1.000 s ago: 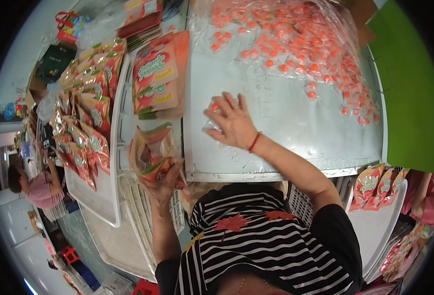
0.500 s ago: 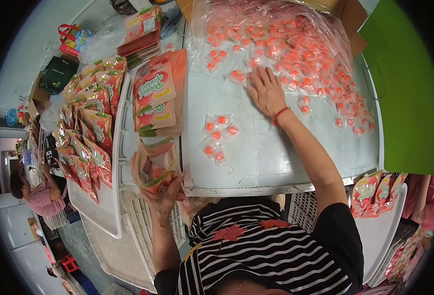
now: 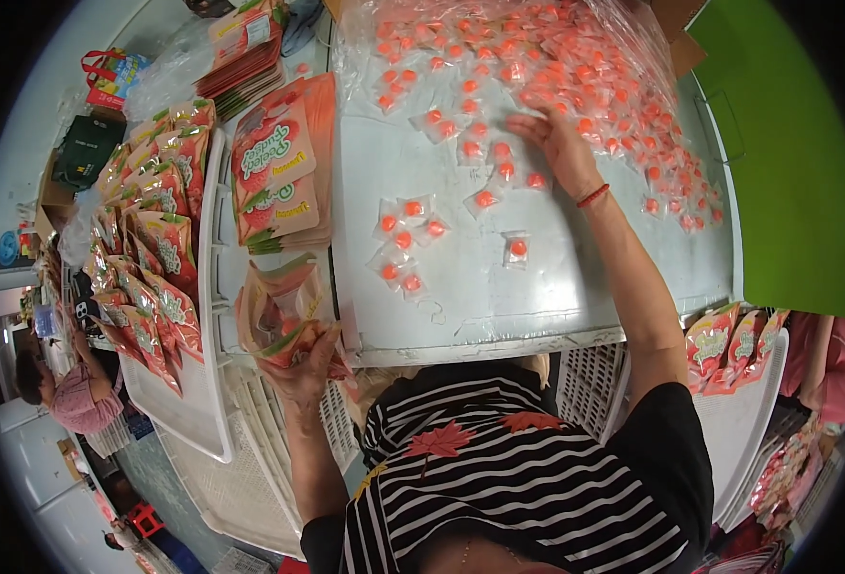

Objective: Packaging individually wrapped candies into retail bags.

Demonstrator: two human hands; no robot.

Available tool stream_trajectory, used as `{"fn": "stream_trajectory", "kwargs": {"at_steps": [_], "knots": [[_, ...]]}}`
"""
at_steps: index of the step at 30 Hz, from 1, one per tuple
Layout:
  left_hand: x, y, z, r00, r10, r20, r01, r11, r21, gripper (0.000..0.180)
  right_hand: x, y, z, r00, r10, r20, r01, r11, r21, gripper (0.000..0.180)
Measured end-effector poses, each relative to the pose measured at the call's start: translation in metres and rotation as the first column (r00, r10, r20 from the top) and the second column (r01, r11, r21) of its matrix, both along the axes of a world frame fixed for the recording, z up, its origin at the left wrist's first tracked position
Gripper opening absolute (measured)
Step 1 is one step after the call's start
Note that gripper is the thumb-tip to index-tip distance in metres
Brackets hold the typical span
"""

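Observation:
My left hand (image 3: 306, 371) grips an open red-and-tan candy pouch (image 3: 271, 330) at the table's left front, its mouth spread wide; a red candy inside can hardly be made out. Over the table, my right hand (image 3: 566, 153) has its fingers stretched out, with nothing seen in them. Near its fingertips lie several red candies in clear wrappers (image 3: 502, 153). A lone wrapped candy (image 3: 518, 249) is nearer to me. A small cluster of wrapped candies (image 3: 403, 239) sits to the left, and the big candy pile (image 3: 594, 57) spreads across the back right.
Left of the table, flat pouches (image 3: 279, 172) are stacked beside a white tray (image 3: 214, 392) full of filled pouches (image 3: 159, 244). Another stack of pouches (image 3: 241, 57) lies farther back. More pouches (image 3: 728, 344) stand in a tray at right. People work on both sides.
My right hand has moved right and lifted its fingers; several candies now lie spread nearer to me, away from the pile. My left hand still holds the pouch. The whole view has shifted slightly.

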State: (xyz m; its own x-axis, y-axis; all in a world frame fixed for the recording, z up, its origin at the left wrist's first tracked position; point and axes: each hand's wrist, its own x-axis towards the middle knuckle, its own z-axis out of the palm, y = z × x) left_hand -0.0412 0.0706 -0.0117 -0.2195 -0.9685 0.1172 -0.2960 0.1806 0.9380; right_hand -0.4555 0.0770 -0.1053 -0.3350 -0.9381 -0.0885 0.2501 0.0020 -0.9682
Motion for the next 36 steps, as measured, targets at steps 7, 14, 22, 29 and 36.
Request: {"fn": "stream_trajectory", "kwargs": {"at_steps": [7,14,22,29,36], "knots": [[0.041,-0.003,-0.023,0.993,-0.072,0.095,0.080,0.993,-0.088,0.051,0.031,0.067,0.017,0.775,-0.330,-0.538,0.363,0.931,-0.049,0.027],[-0.010,0.008,0.018,0.998,0.062,-0.024,-0.052,0.952,0.300,0.025,0.104,0.116,0.013,0.206,-0.085,-0.975,-0.050,0.994,-0.097,0.030],[-0.002,0.004,0.012,0.998,0.039,-0.058,-0.038,0.999,0.013,0.021,0.103,0.108,0.017,0.158,-0.023,-0.987,-0.022,0.999,-0.027,0.024],[0.020,0.001,0.003,0.995,0.039,-0.090,-0.044,0.998,-0.051,0.022,0.067,0.121,0.008,0.270,-0.028,-0.963,0.168,0.986,0.019,0.020],[0.034,-0.003,-0.016,0.997,0.062,-0.036,-0.066,0.989,-0.129,0.021,0.019,0.139,0.002,0.161,-0.011,-0.987,0.371,0.927,0.050,0.023]]}}
